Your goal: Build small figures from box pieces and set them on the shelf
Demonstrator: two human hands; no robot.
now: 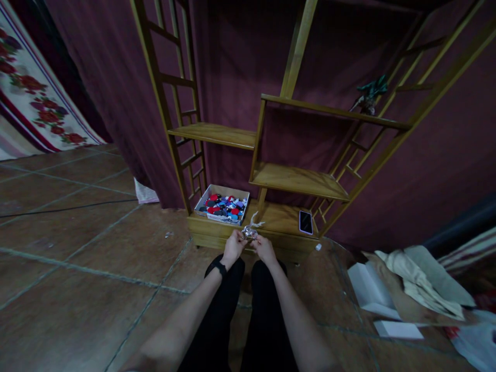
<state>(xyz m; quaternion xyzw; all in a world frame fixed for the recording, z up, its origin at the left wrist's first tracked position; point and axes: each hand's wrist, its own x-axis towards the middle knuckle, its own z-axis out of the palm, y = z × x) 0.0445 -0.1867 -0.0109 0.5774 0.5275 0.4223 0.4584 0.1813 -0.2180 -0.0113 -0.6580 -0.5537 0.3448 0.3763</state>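
Note:
My left hand (233,247) and my right hand (264,248) are held together in front of me, both pinched on a small shiny silvery object (250,232) with pale ribbon-like ends sticking up. The left wrist wears a black band. Just beyond the hands lies the bottom board of a wooden shelf unit (279,219). On that board sits a white box (222,204) filled with several small red, blue and black pieces. A phone (306,222) lies flat on the board to the right. My dark-trousered legs stretch out below the hands.
The wooden shelf unit has several boards (298,181) and stands against a dark red curtain (116,93). A small dark green ornament (370,95) rests on the upper right shelf. Paper, white boxes and cloth (406,289) lie on the tiled floor at right. A floral cloth (34,98) hangs at left.

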